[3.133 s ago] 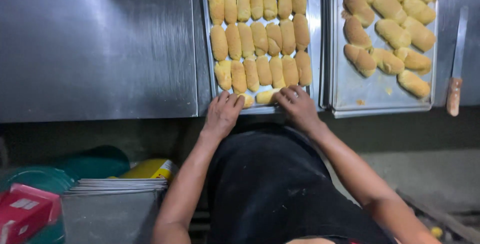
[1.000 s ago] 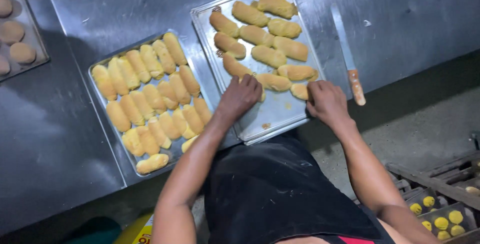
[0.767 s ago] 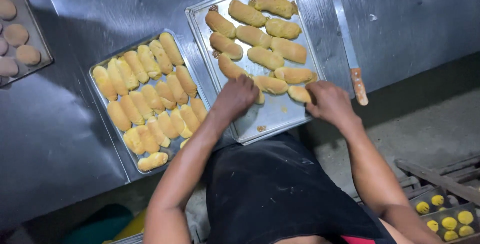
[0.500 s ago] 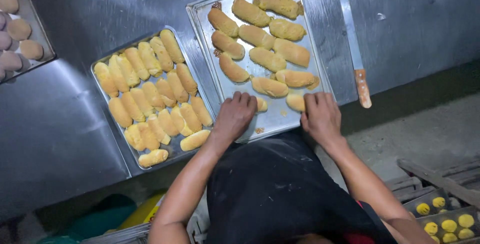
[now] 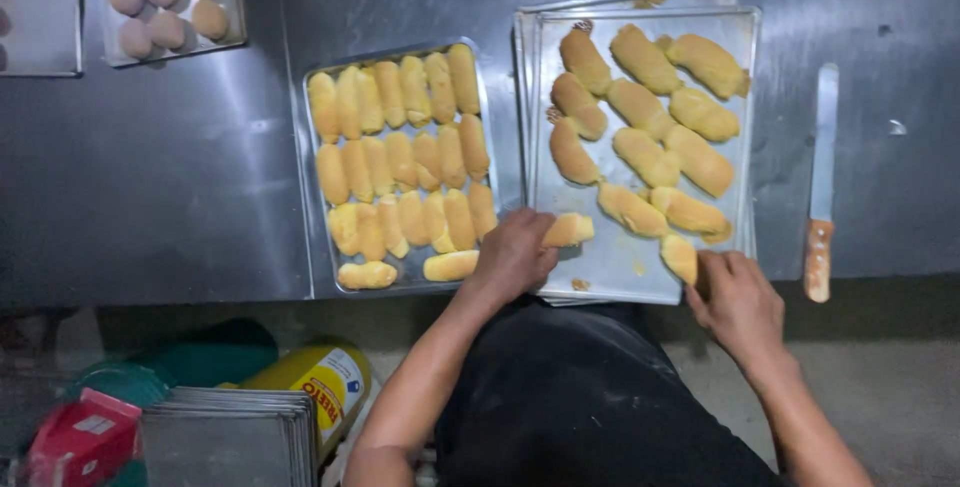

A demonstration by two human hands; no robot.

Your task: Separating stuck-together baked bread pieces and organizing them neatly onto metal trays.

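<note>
While one head view is all that is given, it is read from left to right.
Head view, left hand: closed around a golden bread roll at the near left edge of the right tray, low centre of the frame.
Head view, right hand: fingertips are pinched on a second roll at that tray's near right corner.
Packed tray: centre left; rolls are stood in tight rows, with two loose ones along its near edge.
Knife: laid on the steel table, far right.
Handling: judged soft, so each roll is best gripped lightly and set snug against its neighbour.
</note>
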